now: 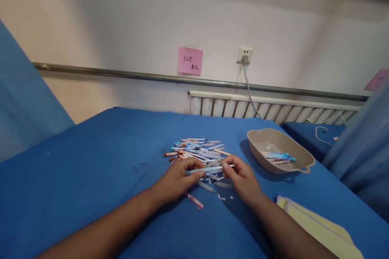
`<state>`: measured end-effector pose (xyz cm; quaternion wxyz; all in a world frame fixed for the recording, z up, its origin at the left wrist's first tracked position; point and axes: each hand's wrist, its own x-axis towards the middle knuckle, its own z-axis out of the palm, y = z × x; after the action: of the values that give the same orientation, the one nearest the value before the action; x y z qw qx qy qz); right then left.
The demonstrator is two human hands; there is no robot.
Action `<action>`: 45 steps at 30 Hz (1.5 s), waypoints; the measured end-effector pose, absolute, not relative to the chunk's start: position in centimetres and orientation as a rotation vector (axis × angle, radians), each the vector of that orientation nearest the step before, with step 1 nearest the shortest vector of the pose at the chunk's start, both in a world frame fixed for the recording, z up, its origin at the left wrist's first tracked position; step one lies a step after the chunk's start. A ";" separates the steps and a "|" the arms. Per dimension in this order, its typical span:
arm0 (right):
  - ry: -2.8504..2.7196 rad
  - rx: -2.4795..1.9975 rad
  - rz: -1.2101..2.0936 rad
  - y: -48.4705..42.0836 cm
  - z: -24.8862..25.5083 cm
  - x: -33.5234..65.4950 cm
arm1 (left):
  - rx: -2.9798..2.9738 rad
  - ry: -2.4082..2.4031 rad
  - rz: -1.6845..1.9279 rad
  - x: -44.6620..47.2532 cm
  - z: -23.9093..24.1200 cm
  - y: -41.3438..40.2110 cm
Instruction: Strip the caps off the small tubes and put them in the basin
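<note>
Between my two hands a pale blue pen (209, 169) is held level, just in front of a heap of pens. My left hand (176, 176) is closed round one end, thumb below and fingers over it. At the other end, my right hand (243, 178) pinches the pen, and a thin white tip shows past the fingers. Beyond the hands lies the pen heap (197, 151), mixed with brown-ended and blue-ended pieces. Under the hands are small white scraps (221, 197), and a pinkish clear pen piece (194, 201) rests by my left hand.
On the right of the blue-covered table (127, 137) stands a beige basin (258, 153) holding several pens (278, 157). Yellow cloths or sheets (316, 226) lie near my right forearm. Behind are a radiator (225, 107), a plugged-in cable (249, 89) and a pink note (190, 61).
</note>
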<state>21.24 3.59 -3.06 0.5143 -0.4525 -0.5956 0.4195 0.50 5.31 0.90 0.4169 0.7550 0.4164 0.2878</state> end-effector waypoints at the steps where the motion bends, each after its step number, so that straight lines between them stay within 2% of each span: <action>1: -1.463 -1.069 1.024 3.2 -2.9 20.9 | 1.783 1.019 0.687 0.9 0.6 5.0; 5: -1.557 -0.964 1.108 2.1 -2.5 20.1 | 1.443 0.924 0.548 1.8 -0.4 4.1; 12: -1.573 -0.814 1.205 1.5 -1.8 20.3 | 1.465 0.768 0.463 2.2 -0.7 3.7; 18: -1.534 -0.755 1.136 1.3 -1.3 20.7 | 1.358 0.765 0.509 2.1 -1.1 3.9; 25: -1.170 -0.967 1.001 3.7 -3.3 21.5 | 1.176 0.865 0.647 1.5 -1.1 4.2; 45: -1.497 -1.182 1.002 5.0 -5.5 22.2 | 1.060 0.928 0.897 -2.5 -0.7 4.4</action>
<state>22.24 4.95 -5.53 0.4738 -0.4831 -0.6120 0.4094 -2.53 4.45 -0.75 0.6712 0.4705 0.4120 0.3981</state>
